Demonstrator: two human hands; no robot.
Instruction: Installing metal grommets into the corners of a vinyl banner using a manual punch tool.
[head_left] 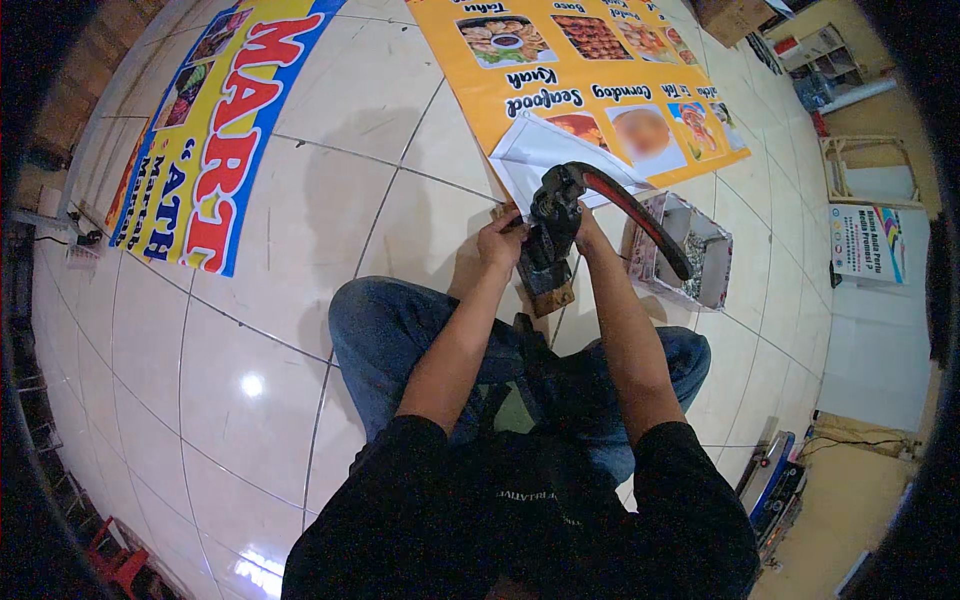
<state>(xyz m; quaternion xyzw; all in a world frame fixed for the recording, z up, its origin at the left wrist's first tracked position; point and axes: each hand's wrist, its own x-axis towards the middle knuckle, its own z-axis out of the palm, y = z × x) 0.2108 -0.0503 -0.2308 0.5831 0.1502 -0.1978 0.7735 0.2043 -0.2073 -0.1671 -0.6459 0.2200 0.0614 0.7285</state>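
Observation:
A black hand press (556,225) with a long curved black-and-red lever (640,205) stands on a wooden base (553,298) in front of me. The folded white back of a banner corner (520,160) reaches to the press head. My left hand (499,238) is closed at the press's left side, by that corner; what its fingertips hold is partly hidden. My right hand (587,230) is at the right side of the press, against the banner's white edge, its fingertips hidden behind the machine. A patterned box (712,280) of small metal bits sits to the right, under the lever's end.
The orange food banner (540,85) lies on the tiled floor (250,390) ahead; a yellow-and-blue banner (215,140) lies at left. My crossed legs (375,330) are below the press. Leaning boards (870,330), a carton (720,15) and stacked items (765,480) are along the right side.

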